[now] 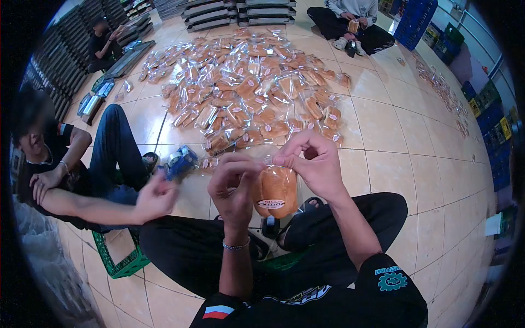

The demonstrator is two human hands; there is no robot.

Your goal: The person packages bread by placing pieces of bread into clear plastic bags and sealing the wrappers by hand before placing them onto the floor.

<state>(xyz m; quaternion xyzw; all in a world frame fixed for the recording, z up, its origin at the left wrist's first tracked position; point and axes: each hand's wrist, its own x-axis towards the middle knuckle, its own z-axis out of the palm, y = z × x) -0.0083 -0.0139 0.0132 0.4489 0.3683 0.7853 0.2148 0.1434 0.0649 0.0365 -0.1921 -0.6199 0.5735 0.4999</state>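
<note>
A clear plastic bag of bread (280, 190) with an oval red-and-white label hangs upright in front of me, above my crossed legs. My right hand (317, 161) pinches the top of the bag between thumb and forefinger. At the bag's upper left, my left hand (234, 183) is curled with its fingertips pinched on the plastic; part of that grip is hidden behind the fingers. Beneath the bread, a small dark device (269, 225) stands on the floor between my feet, mostly covered. A large pile of bagged breads (246, 87) is spread over the tiles just beyond my hands.
On my left a seated person's hand (157, 198) reaches close, beside a blue object (180, 162) and a green crate (117, 268). Two more people sit farther back. Stacked trays (210, 15) stand behind the pile; blue crates (418, 22) and scattered small packets (443, 90) lie rightward.
</note>
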